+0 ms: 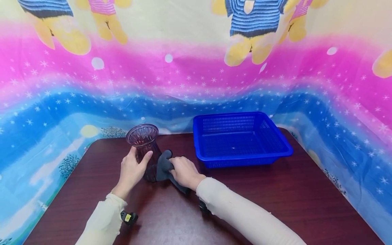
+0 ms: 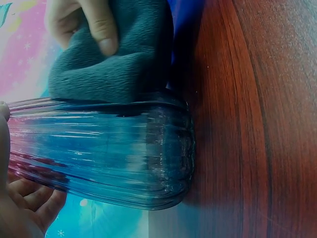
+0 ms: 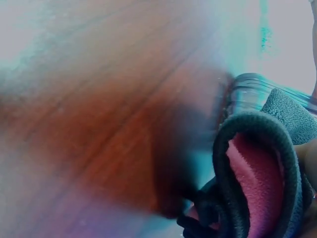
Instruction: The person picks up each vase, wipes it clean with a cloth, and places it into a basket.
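A ribbed, purple-tinted glass vase (image 1: 150,171) with a flared mouth stands upright on the table. My left hand (image 1: 133,170) grips it below the mouth from the left, thumb on the near side. On the vase's right side, my right hand (image 1: 186,173) holds a bunched dark grey cloth (image 1: 164,167) against the glass. In the left wrist view the cloth (image 2: 111,74) lies along the vase wall (image 2: 104,146) towards its base, pinched under the thumb. The right wrist view shows a pink inner face on the folded cloth (image 3: 257,186).
A blue plastic basket (image 1: 199,149) with slotted sides sits at the back right of the dark red-brown wooden table (image 1: 260,200). Behind and beside the table hangs a printed cloth backdrop (image 1: 183,78). Below the right hand, a loose end of the cloth hangs towards the table.
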